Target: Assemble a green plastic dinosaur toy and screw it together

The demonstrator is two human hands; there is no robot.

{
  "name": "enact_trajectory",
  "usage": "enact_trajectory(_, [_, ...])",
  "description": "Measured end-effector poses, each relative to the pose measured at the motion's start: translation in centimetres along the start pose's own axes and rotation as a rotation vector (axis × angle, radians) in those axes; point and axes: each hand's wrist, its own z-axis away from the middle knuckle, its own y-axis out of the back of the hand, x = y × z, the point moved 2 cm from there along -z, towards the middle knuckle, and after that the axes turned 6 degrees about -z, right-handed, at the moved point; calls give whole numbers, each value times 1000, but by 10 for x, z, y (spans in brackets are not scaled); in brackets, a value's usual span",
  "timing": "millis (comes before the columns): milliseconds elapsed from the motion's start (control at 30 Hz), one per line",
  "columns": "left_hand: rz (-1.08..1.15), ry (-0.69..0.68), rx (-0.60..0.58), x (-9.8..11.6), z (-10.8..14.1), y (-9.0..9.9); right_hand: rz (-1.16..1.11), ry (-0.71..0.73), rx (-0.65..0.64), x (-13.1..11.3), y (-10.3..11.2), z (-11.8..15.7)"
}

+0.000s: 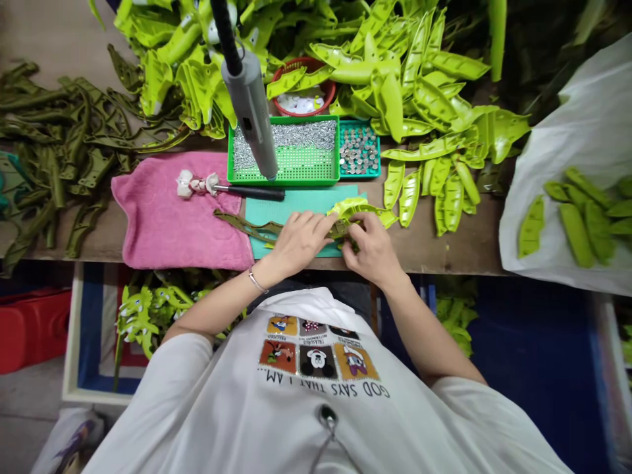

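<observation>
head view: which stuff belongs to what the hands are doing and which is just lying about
In use: left hand, right hand, olive plastic strip, lime-green plastic piece.
Lying about: pink towel, green tray of metal pins, white plastic bag.

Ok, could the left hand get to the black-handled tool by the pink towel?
Probably yes. The left hand is just below the black-handled tool, and only the flat teal mat lies between them. It would first have to leave the olive-green strip it is on.
</observation>
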Motion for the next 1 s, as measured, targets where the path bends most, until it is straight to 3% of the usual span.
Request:
enact_trajectory(267, [124,154,26,-15,5,-14,-72,-12,-123,10,7,-7])
enact_trajectory(500, [87,135,-14,-35,28,-13,47,51,-265,10,13,-20])
enact_trajectory(700, [38,28,80,-32,26,-4,-75,123,-55,12,19,-10])
enact_trajectory(867, [12,-6,28,-13,21,-10,-1,20,71,17,18,12])
enact_trajectory(1000, [21,41,0,-10,22,-13,-4,28,100,21,13,21])
